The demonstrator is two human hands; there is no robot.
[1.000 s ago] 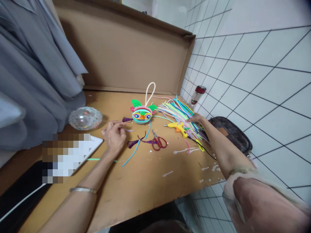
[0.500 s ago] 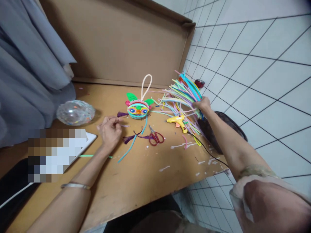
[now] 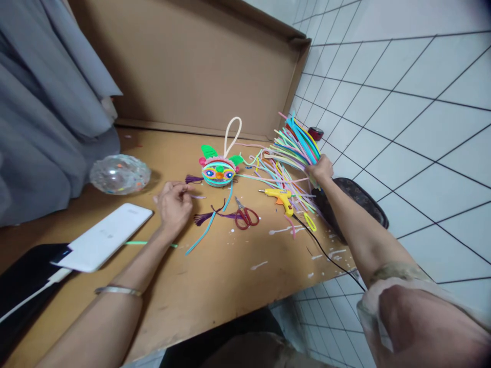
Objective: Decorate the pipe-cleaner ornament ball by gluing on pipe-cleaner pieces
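My right hand is closed round one end of a thick bundle of coloured pipe cleaners, lifted a little over more loose ones. On the left, my left hand rests with its fingers curled; what they hold, if anything, is hidden. A short purple piece lies by its fingertips. Between the hands stands a round animal-head ornament with green ears, big eyes and a cream loop. In front of it lie purple tassels, a blue pipe cleaner and red-handled scissors.
A yellow glue gun trails its black cord over the table's right edge. A dark pouch lies beneath my right forearm. At the left are a clear speckled ball and a white phone on a cable. A cardboard panel stands behind.
My right hand has drawn the pipe cleaner bundle slightly to the right, away from the loose ones. The glue gun has shifted a little. My left hand stays where it was.
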